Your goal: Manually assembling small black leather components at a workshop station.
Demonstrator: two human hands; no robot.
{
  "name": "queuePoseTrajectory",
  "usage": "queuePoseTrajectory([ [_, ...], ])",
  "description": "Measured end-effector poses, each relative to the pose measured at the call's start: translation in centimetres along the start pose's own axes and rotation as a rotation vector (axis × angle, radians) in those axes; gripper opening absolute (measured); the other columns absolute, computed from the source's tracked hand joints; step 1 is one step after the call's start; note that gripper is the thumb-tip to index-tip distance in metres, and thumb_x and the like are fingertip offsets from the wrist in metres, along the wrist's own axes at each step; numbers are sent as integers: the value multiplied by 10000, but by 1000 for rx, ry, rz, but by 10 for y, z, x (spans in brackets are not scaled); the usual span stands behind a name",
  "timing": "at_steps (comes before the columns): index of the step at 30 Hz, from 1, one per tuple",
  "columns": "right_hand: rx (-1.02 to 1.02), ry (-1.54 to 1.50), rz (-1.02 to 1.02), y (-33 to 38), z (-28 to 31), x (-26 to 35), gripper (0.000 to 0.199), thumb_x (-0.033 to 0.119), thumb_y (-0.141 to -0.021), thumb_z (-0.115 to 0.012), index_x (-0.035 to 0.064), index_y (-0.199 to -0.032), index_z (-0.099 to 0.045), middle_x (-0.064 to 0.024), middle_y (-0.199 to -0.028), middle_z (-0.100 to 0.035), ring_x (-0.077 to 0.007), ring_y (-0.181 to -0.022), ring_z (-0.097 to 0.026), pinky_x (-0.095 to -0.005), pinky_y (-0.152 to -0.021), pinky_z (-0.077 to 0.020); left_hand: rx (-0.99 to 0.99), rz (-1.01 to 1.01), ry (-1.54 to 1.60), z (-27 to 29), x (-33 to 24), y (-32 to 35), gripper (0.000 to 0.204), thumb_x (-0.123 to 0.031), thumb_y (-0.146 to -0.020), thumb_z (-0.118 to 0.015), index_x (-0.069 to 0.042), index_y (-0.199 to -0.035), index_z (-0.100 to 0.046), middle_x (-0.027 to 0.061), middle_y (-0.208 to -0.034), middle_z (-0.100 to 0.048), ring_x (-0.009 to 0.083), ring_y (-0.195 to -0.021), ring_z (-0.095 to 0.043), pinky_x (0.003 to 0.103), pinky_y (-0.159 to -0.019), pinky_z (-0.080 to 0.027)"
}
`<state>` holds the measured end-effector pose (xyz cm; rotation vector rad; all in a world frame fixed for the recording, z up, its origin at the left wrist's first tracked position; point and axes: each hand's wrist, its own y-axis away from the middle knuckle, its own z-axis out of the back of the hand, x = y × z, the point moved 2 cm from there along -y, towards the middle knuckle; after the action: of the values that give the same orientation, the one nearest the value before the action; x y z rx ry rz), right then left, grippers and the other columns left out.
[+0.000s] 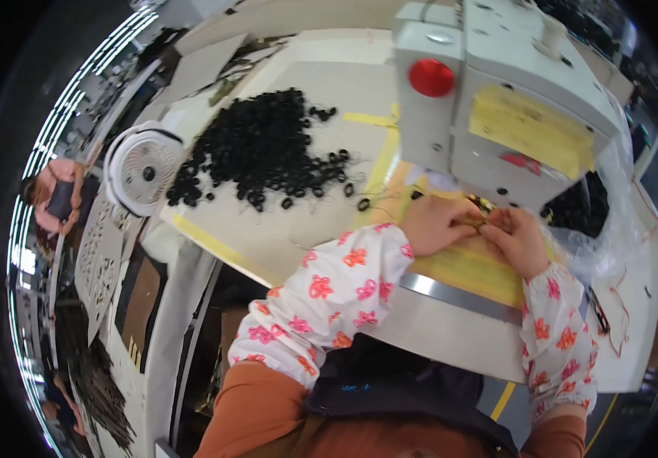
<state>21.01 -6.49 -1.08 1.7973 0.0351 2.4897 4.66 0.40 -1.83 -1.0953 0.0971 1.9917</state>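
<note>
Right of the frame's centre, both hands meet under the head of a grey-white sewing machine [497, 84], which fills the upper right and carries a round red knob [431, 77] and a yellow label [523, 126]. The left hand [439, 224] lies palm down on the table, fingers curled loosely forward, its fingertips pressing on a small dark piece [484, 214] at the needle area. The right hand [518, 240] sits just beside it, fingers bent and pinched toward the same piece; the piece is too small and too covered to tell what it is or which fingers actually grip it. Both forearms wear white sleeve covers with an orange-red flower print [329, 298]. Under the hands lies a yellow patch of the work surface [474, 271], bordered by a metal strip [451, 294]. In the upper middle of the frame a large heap of small black rings [260, 149] is spread over the pale table [298, 229], with loose ones trailing toward the machine. A second dark heap [577, 210] lies in clear plastic at the right, behind the right hand. A small white fan [142, 172] stands at the table's left edge, and another person is partly visible at the far left rim.
</note>
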Motion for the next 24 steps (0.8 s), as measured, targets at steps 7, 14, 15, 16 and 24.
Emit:
queuePoseTrajectory([
  [7,63,-65,10,-9,-3,6,158,118,-778,-632,8,-761,-521,-10,-619,-545,-56,-516,-513,-194,-451,-396,127,150,-3,3,-3,-4,213,-252,-719,-645,-128,-892,-638,83,-616,-589,196,-525,-561,283,-512,-430],
  [14,-290,275,411,0,-4,3,153,93,-711,-649,-13,-728,-538,-111,-644,-570,-207,-539,-554,-318,-489,-425,35,140,-95,-4,-2,-7,190,-246,-744,-623,-93,-855,-633,74,-611,-596,201,-522,-562,285,-510,-428],
  [15,-290,277,408,0,-5,1,153,93,-711,-649,-13,-728,-538,-111,-644,-570,-207,-539,-554,-318,-489,-425,-28,114,-72,-4,-3,-7,194,-249,-751,-612,-81,-846,-631,72,-617,-601,201,-528,-567,288,-515,-432],
  [16,-300,314,448,0,-6,0,129,72,-704,-635,-11,-729,-540,-126,-655,-567,-248,-577,-556,-339,-515,-430,-27,114,-69,-4,-4,-9,194,-249,-751,-612,-81,-846,-631,72,-617,-601,201,-528,-567,288,-515,-432],
  [24,-397,390,426,-4,-5,-4,124,84,-699,-641,-28,-730,-599,-149,-622,-576,-243,-535,-552,-302,-509,-434,6,346,-125,-7,-2,-17,348,-327,-756,-629,16,-696,-621,58,-508,-538,91,-454,-454,248,-452,-362],
])
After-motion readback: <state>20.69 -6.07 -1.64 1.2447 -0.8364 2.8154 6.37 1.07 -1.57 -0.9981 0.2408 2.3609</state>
